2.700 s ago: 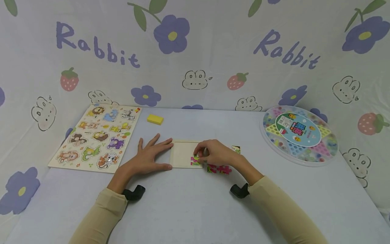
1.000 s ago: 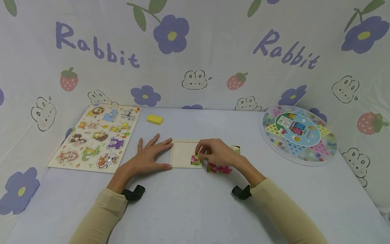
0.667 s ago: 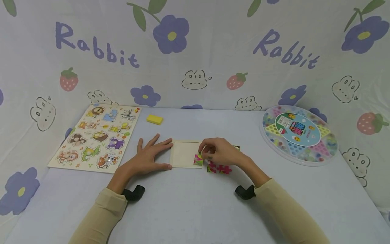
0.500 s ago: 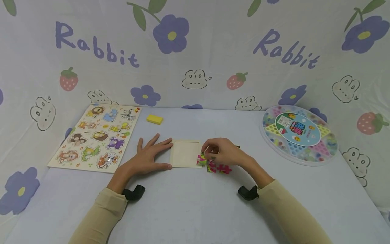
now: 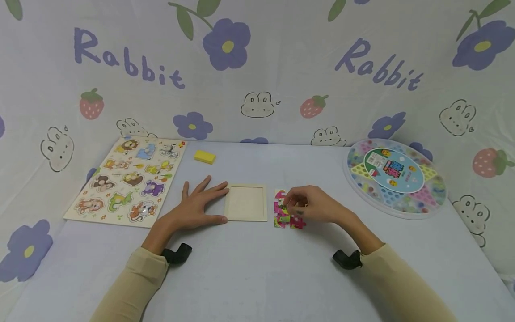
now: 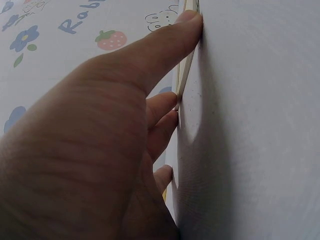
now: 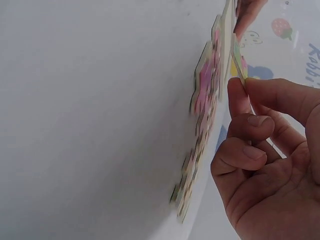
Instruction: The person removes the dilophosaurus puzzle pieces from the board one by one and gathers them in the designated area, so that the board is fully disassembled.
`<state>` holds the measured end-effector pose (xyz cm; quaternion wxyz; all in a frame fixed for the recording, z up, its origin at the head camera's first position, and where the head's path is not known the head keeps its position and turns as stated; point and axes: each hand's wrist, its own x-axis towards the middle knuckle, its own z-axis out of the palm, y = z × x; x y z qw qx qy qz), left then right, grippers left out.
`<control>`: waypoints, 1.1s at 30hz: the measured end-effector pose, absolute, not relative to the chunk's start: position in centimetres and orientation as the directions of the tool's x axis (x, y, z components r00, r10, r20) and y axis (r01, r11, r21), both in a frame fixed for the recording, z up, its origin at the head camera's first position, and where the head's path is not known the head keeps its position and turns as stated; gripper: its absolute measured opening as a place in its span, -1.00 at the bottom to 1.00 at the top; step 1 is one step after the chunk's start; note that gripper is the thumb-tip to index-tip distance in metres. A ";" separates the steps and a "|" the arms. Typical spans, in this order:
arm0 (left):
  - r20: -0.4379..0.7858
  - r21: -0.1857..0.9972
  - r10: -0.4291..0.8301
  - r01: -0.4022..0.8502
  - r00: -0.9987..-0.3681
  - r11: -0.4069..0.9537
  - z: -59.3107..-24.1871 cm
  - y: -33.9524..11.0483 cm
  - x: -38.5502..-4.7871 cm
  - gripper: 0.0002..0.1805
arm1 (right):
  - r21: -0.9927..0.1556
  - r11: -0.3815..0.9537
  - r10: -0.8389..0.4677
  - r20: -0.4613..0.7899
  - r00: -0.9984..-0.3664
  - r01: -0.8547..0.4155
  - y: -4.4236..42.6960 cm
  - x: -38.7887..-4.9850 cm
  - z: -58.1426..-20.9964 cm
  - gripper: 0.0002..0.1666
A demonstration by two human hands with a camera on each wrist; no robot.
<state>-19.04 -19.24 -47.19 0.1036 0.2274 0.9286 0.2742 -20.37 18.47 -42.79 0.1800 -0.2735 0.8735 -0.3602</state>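
A shallow square wooden puzzle tray (image 5: pixel 246 203) lies on the table with its bare floor showing. My left hand (image 5: pixel 196 206) is spread flat at its left side, thumb and fingertips touching the edge; the left wrist view shows the thumb (image 6: pixel 165 47) against the tray's thin side. To the right of the tray, my right hand (image 5: pixel 315 206) pinches a jigsaw piece (image 7: pixel 239 60) between thumb and index finger. It hovers over a cluster of pink and green jigsaw pieces (image 5: pixel 297 222), partly hidden under the hand. In the right wrist view the held piece is clear of those pieces (image 7: pixel 204 82).
At the left lies a board with animal pictures (image 5: pixel 128 181). A yellow block (image 5: pixel 204 157) sits behind my left hand. A round, clear-rimmed game box (image 5: pixel 396 179) lies at the back right, and a printed cloth (image 5: pixel 257 67) hangs behind the table.
My right hand has carried the jigsaw piece out of the tray's lower right corner, rightward over the other pieces. The tray's floor is now bare. My left hand has stayed put.
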 end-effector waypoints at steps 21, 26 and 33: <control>-0.066 0.549 0.479 0.370 -0.875 0.750 -46.9 -19.2 -18.9 -0.03 | -0.713 0.640 -0.560 -0.176 -0.809 -0.288 25.5 -18.6 -42.6 -0.84; -0.072 0.549 0.478 0.366 -0.875 0.752 -47.0 -19.3 -19.0 -0.03 | -0.728 0.625 -0.578 -0.191 -0.793 -0.280 25.8 -18.4 -42.8 -0.82; -0.059 0.555 0.484 0.374 -0.873 0.743 -46.9 -19.3 -18.9 -0.03 | -0.720 0.614 -0.612 -0.176 -0.771 -0.324 25.8 -18.2 -43.0 -0.83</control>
